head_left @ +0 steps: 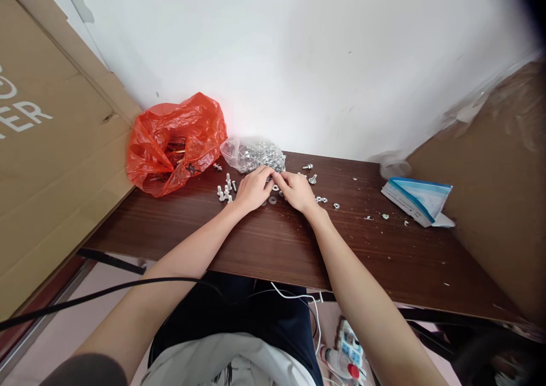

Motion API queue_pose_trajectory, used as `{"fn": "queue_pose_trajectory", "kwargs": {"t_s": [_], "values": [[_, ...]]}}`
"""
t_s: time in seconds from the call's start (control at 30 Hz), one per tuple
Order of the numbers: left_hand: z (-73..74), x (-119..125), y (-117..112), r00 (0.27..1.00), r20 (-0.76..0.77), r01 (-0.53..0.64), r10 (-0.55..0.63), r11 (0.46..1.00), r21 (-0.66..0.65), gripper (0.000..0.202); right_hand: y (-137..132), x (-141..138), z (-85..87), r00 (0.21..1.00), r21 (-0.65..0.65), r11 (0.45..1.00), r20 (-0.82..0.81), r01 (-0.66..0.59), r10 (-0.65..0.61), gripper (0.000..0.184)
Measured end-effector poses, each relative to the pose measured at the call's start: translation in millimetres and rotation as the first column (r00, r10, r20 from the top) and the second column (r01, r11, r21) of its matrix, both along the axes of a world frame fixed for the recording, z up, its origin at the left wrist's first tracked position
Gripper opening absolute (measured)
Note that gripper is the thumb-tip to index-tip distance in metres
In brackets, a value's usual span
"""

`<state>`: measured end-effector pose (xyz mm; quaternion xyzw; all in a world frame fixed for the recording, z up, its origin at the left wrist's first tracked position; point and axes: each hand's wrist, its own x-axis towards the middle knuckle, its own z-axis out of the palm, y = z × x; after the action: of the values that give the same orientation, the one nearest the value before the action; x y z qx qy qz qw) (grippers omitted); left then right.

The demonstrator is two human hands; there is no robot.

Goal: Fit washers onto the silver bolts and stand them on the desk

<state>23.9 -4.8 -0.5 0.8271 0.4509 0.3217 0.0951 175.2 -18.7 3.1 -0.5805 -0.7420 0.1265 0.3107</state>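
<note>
My left hand (255, 188) and my right hand (297, 190) meet over the table, thumbs and fingertips pinched together. Whatever small piece sits between them is hidden by the fingers. Just beyond them lies a clear plastic bag (262, 156) full of shiny metal fasteners. Flat washers (272, 200) lie on the wood between and under my hands. Several bolts (226, 191) stand in a cluster left of my left hand. Beside my right hand are some hex nuts (336, 206), and a bolt with a washer on it (313, 179) is a little farther back.
A red plastic bag (179, 141) with metal parts inside stands at the back left, near a cardboard box (55, 130). To the right lie a blue-and-white zip pouch (416, 198) and a clear round container (393, 167). A black cable (128, 285) crosses over my left forearm.
</note>
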Motion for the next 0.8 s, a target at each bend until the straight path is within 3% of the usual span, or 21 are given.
{"fn": "queue_pose_trajectory", "kwargs": {"t_s": [0.57,0.73,0.8], "values": [[0.4,1,-2,0.999,0.051,0.006,-0.008,0.999,0.033,0.016,-1,-1,0.5,0.999,-0.019,0.999,-0.033,0.033,-0.033,0.031],[4.7,-3,0,0.995,0.072,0.061,-0.063,0.998,0.033,0.023,-1,-1,-0.7,0.999,-0.023,1.000,-0.030,0.020,-0.020,0.030],[10.5,-9,3,0.987,0.068,0.144,-0.147,0.989,0.046,0.027,-2,-1,-0.5,0.998,-0.018,1.000,-0.057,0.012,-0.013,0.032]]}}
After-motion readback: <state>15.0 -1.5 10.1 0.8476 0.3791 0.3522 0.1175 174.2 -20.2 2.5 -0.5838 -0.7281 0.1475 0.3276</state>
